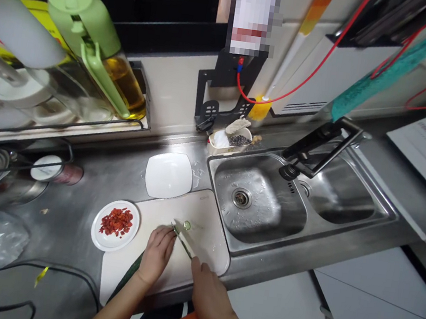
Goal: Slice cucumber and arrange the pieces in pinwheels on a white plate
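A white cutting board (205, 216) lies on the steel counter beside the sink. My left hand (156, 252) rests on it with fingers curled down over a dark green vegetable (127, 276) that runs under my forearm. My right hand (205, 279) grips the handle of a knife (184, 235), its blade set against the vegetable's cut end. One small green slice (187, 224) lies just past the blade.
A round white plate of chopped red pieces (115, 223) sits left of the board, and a square white plate (168, 174) behind it. A double steel sink (270, 203) with a black tap (318, 147) lies to the right. An oil bottle (104, 56), a pot lid and cables stand at left.
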`<state>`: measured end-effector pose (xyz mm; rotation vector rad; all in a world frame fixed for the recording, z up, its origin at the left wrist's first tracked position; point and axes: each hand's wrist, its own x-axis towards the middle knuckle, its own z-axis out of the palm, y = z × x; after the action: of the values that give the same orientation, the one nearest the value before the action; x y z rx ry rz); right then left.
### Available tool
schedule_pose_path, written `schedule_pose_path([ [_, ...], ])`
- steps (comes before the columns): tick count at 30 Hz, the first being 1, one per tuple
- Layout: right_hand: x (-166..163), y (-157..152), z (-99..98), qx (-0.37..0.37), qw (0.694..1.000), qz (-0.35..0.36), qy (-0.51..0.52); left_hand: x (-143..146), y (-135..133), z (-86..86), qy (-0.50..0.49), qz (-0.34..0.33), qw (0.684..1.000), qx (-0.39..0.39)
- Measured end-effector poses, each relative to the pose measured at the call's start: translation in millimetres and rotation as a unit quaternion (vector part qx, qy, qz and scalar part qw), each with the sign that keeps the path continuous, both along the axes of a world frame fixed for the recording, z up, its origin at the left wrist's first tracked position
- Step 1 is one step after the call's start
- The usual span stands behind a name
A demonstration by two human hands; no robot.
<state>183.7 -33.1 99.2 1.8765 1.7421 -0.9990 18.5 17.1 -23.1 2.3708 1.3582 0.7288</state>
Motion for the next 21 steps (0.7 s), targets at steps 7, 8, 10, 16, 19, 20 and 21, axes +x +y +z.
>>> schedule_pose_path([
  [7,-3,-1,-3.1,0.0,1.0,-0.002,0.005,0,0,-2.0,0.0,0.002,1.0,0.001],
  [8,-3,-1,-4.5,0.003,1.0,-0.004,0.007,0,0,-2.1,0.0,0.002,1.0,-0.002],
  [10,-3,-2,-6.8,0.014,1.0,-0.004,0.006,0,0,-1.9,0.001,0.001,1.0,-0.006],
  [16,-3,1,-10.8,0.033,0.999,0.013,0.009,0,1,0.9,0.005,0.002,1.0,-0.01],
  [19,-4,5,-13.9,0.045,0.999,0.006,0.017,0,1,1.7,0.007,-0.002,1.0,-0.014],
  [20,-5,7,-15.0,0.046,0.999,0.004,0.019,0,2,1.6,0.007,-0.002,1.0,-0.015],
  [21,-6,9,-16.1,0.044,0.999,0.004,0.022,0,2,1.4,0.007,-0.002,1.0,-0.015],
])
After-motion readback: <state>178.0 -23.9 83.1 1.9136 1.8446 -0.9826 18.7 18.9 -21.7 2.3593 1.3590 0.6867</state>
